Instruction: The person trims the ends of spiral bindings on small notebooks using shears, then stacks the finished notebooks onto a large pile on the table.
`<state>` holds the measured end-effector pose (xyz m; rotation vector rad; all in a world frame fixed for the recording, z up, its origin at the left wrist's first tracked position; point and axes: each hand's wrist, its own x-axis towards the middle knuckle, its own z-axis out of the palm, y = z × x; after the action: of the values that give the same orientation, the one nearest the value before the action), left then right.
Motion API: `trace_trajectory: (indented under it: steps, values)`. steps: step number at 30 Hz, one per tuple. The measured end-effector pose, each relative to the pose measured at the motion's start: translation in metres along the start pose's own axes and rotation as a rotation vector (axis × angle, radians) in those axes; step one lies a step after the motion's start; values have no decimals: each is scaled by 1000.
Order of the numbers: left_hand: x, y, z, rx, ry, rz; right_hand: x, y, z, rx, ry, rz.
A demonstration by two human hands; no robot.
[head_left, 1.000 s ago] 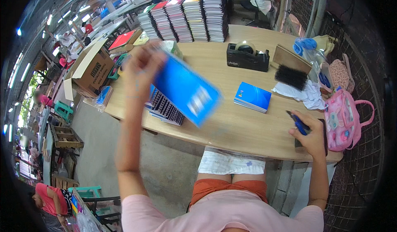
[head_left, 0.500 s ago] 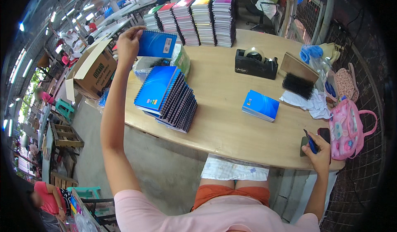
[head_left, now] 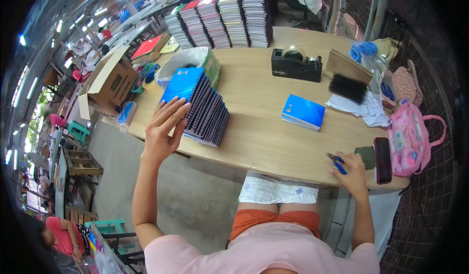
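Note:
A tall stack of blue spiral notebooks (head_left: 188,90) stands left of the table's middle, its coil edges leaning unevenly to the right. My left hand (head_left: 165,125) lies against the near-left edge of the top notebook, fingers stretched out and side by side, thumb apart. Blue-handled cutting pliers (head_left: 338,165) with a dark tip are in my right hand (head_left: 352,172), low over the table near its front edge. Between the two hands and farther back rests a short stack of blue notebooks (head_left: 303,112).
Behind the tall stack sits a plastic bag (head_left: 207,64); notebook piles (head_left: 229,20) line the far edge. A tape dispenser (head_left: 296,66), black brush (head_left: 348,88), phone (head_left: 383,160) and pink bag (head_left: 410,137) occupy the right side. An open cardboard box (head_left: 115,86) is at left.
My left hand has come down and nearer from behind the stack, and the notebook it held now tops the stack. My right hand, with the pliers, has moved left, away from the phone.

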<state>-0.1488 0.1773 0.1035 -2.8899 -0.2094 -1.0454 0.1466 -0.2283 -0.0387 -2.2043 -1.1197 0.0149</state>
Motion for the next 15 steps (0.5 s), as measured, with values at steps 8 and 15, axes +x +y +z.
trace_trajectory:
  steps: [8,15]
  values:
    - [44,112,80,-640,83,-273,16,32,37,-262,180,-120]
    - [113,70,317,-705,-404,-682,91,62,19,-198,301,-52]
